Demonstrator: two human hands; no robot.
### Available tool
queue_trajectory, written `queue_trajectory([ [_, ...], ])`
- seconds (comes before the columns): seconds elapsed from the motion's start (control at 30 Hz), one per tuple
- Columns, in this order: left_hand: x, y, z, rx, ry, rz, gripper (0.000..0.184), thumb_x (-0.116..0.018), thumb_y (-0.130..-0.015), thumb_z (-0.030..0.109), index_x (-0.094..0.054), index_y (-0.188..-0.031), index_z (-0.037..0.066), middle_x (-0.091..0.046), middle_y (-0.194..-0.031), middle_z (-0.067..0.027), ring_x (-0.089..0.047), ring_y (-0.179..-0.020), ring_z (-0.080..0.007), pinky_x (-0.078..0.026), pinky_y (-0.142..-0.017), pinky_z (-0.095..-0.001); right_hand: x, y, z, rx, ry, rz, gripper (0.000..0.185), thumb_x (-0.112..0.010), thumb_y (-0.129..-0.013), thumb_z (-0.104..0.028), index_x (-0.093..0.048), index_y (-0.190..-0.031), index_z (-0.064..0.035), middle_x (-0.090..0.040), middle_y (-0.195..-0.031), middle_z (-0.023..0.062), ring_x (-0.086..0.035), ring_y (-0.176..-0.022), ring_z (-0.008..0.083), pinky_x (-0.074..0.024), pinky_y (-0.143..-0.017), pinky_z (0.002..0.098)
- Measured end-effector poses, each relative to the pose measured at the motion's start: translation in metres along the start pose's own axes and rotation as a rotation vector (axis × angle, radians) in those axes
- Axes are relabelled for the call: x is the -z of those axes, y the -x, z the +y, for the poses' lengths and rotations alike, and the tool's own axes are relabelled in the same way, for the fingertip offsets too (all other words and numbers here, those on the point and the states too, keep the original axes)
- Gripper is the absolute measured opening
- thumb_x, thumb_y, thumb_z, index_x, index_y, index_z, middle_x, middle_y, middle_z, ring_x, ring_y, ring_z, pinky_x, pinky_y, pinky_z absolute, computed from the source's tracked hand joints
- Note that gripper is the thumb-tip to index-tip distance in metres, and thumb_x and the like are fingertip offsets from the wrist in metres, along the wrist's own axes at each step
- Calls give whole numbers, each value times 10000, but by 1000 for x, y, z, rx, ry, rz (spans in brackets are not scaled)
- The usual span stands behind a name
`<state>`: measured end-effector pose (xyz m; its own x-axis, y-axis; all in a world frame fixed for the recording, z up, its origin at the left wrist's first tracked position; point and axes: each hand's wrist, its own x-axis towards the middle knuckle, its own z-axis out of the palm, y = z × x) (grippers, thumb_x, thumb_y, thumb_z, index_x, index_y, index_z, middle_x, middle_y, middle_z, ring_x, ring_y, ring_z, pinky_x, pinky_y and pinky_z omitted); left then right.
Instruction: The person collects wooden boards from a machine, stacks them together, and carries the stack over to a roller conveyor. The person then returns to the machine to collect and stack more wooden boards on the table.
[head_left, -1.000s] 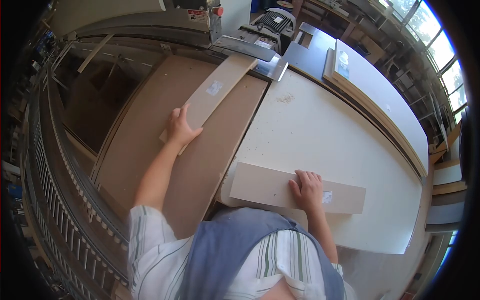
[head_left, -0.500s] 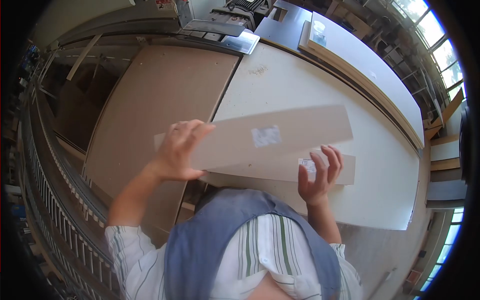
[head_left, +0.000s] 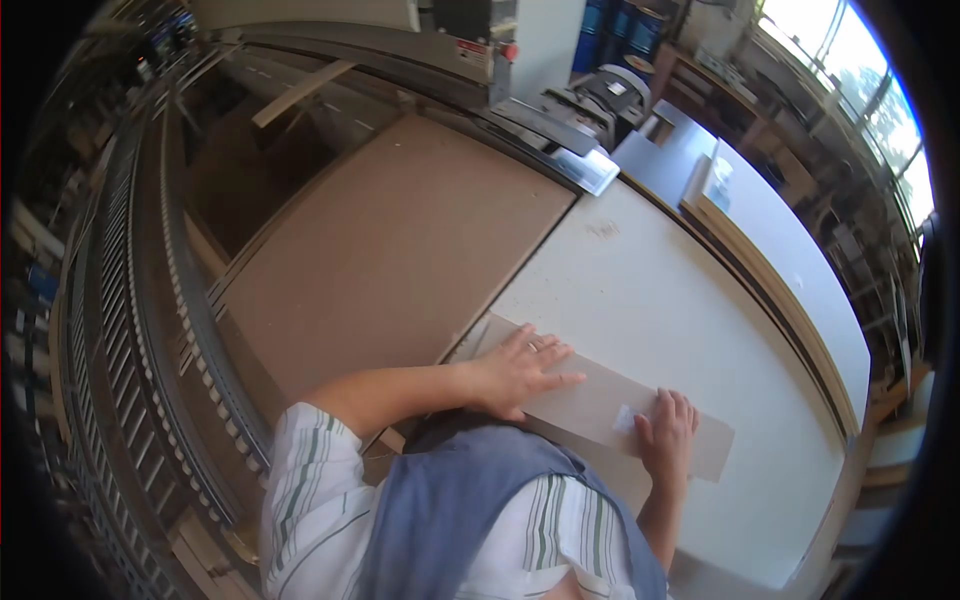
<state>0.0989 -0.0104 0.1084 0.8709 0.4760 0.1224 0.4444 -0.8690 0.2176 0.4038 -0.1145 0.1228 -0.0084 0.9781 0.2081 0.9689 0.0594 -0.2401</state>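
Note:
A long, narrow grey-beige board (head_left: 585, 395) lies at a slant across the white panel, close in front of my body. My left hand (head_left: 522, 372) rests on its left part, palm down with the fingers spread. At the right part, my right hand (head_left: 668, 432) reaches across the board, its fingers bent over the far edge and its thumb beside a white label (head_left: 627, 418). The hand partly covers that label. A second similar board seems to lie beneath, but its outline is mostly hidden.
The white panel (head_left: 650, 290) adjoins a brown panel (head_left: 420, 230) on the left. A roller conveyor (head_left: 190, 330) runs along the far left. Stacked boards (head_left: 790, 260) stand at the right back, near a machine with a motor (head_left: 605, 100). A wooden strip (head_left: 305, 92) lies at the back left.
The raised, labelled board has come down onto the panel. My left hand has flattened on it, and my right hand has moved onto its right part. The camera view has turned.

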Motion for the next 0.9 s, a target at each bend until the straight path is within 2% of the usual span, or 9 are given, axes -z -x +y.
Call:
queue_trajectory([
  [0.13,18,-9,-1,-4,102,-157,986,-807,-654,364,-341,-1510,214,-355,-1455,-213,-343,-1332,-374,-203,-1096,-517,4,-15,-16,-24,-62,-105,491,-665,-853,-298,-564,-1240,-13,-593,-1214,162,-525,-1109,328,-352,-1030,420],
  [0.27,13,-5,-2,22,110,-119,976,-802,-671,397,-341,-1511,212,-366,-1443,-214,-345,-1332,-372,-199,-1102,-515,-8,-33,-29,36,-36,-91,475,-650,-862,-309,-580,-1230,-17,-622,-1181,137,-552,-1085,302,-363,-1016,404],
  [0.4,17,-5,-10,-103,144,-88,929,-758,-725,512,-364,-1501,187,-371,-1446,-216,-340,-1335,-375,-196,-1109,-516,-29,-41,-32,-35,50,-92,458,-620,-882,-378,-629,-1178,-30,-661,-1100,123,-575,-1070,280,-371,-1007,378],
  [0.47,19,-3,-27,-116,372,94,879,-685,-783,593,-389,-1488,159,-372,-1463,-205,-365,-1329,-363,-215,-1116,-485,-31,-43,-33,-62,2,-58,438,-604,-889,-419,-663,-1115,-48,-686,-1011,113,-600,-1015,266,-378,-997,363],
  [0.5,19,-1,-41,-80,380,154,860,-696,-787,549,-394,-1483,145,-382,-1466,-200,-385,-1321,-359,-238,-1106,-476,-30,-42,-33,-94,16,-48,438,-604,-889,-419,-663,-1115,-48,-686,-1011,113,-600,-1015,266,-378,-997,363],
  [0.57,17,7,-81,4,278,284,807,-701,-807,463,-407,-1474,118,-423,-1453,-172,-424,-1308,-342,-275,-1102,-462,-30,-42,-33,-94,2,-47,403,-610,-884,-391,-673,-1093,-53,-694,-1002,101,-608,-995,265,-383,-1001,364],
  [0.7,23,35,-184,497,203,351,760,-742,-789,290,-423,-1452,99,-449,-1425,-159,-493,-1248,-346,-413,-1030,-442,-30,-44,-34,-82,-15,-41,367,-621,-876,-364,-683,-1068,-58,-701,-986,86,-617,-967,261,-390,-1000,363],
  [0.87,37,90,-322,999,-172,355,820,-744,-828,299,-318,-1505,119,-411,-1456,-191,-455,-1311,-356,-391,-1073,-466,-32,-47,-34,-76,-14,-30,371,-633,-871,-379,-682,-1057,-62,-698,-966,71,-618,-944,246,-397,-984,358],
  [0.9,42,102,-345,1057,-270,343,878,-740,-824,400,-278,-1521,133,-392,-1467,-217,-446,-1320,-372,-385,-1078,-482,-32,-46,-33,-76,-12,-38,376,-633,-873,-389,-680,-1056,-64,-697,-963,70,-618,-944,243,-398,-981,357],
])
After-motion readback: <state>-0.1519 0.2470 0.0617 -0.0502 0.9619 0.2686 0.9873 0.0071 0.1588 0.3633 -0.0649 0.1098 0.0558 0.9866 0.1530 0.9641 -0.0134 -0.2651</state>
